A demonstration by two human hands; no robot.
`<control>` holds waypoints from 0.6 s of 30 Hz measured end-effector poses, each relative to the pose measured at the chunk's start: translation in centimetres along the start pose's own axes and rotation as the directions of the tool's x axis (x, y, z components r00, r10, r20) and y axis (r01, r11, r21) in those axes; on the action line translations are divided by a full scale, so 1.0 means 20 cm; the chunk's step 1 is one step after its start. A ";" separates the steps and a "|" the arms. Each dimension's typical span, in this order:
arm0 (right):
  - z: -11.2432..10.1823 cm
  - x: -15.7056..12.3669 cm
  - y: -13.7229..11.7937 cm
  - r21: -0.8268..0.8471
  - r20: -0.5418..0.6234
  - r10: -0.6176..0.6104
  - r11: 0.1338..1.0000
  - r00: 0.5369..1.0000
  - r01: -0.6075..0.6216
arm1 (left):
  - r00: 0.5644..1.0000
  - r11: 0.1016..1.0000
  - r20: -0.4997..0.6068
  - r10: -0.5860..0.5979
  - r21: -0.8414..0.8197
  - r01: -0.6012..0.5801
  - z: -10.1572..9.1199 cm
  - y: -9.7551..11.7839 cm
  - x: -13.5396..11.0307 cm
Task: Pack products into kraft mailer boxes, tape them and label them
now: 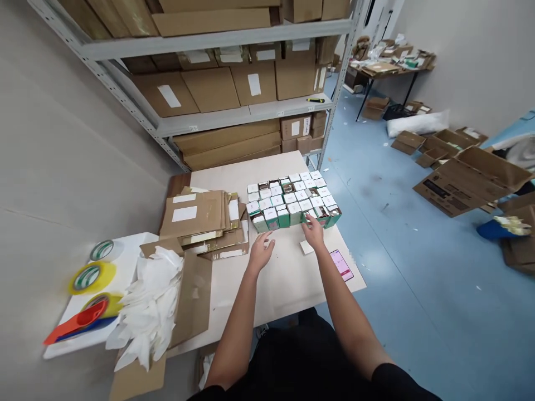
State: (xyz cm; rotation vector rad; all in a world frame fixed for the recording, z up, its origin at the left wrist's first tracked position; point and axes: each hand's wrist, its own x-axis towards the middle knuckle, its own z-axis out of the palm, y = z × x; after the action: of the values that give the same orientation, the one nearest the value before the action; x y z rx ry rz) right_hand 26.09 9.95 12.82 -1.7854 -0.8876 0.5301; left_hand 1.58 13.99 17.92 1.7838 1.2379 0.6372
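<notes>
Several small green-and-white boxes (pixel 292 199) stand packed in rows on a pale table (pixel 288 278). My right hand (pixel 313 229) reaches to the front row, its fingertips touching a box near the right end; the fingers are curled and I cannot make out a grip. Open with fingers spread, my left hand (pixel 261 252) hovers low over the bare tabletop just in front of the rows, holding nothing. A small white card (pixel 306 247) lies beside my right wrist.
A stack of flat brown cartons (pixel 200 220) lies left of the boxes. White paper sheets (pixel 150 303), tape rolls (pixel 92 275) and a red-handled tool (pixel 79 323) sit at far left. A phone (pixel 341 264) lies near the right edge. Shelving with cartons (pixel 234 83) stands behind; open boxes (pixel 472 178) litter the blue floor.
</notes>
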 end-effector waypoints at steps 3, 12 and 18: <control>-0.10 0.14 0.14 -0.043 0.054 0.042 0.998 0.998 -0.040 | 0.995 0.995 0.098 0.008 0.093 -0.018 0.25 0.06 0.18; -0.23 0.27 0.47 -0.132 0.190 0.183 0.978 0.965 -0.159 | 0.924 0.909 0.313 -0.222 0.409 0.080 0.99 0.13 0.59; -0.10 0.28 0.61 -0.146 0.262 0.089 0.988 0.961 -0.051 | 0.935 0.930 0.282 -0.215 0.350 0.109 0.97 -0.07 0.53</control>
State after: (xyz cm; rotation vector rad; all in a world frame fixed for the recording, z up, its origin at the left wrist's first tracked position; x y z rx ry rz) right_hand 34.99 10.65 2.55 -1.9049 -1.0711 0.7873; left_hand 20.15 17.07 6.24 1.9330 1.3041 0.0378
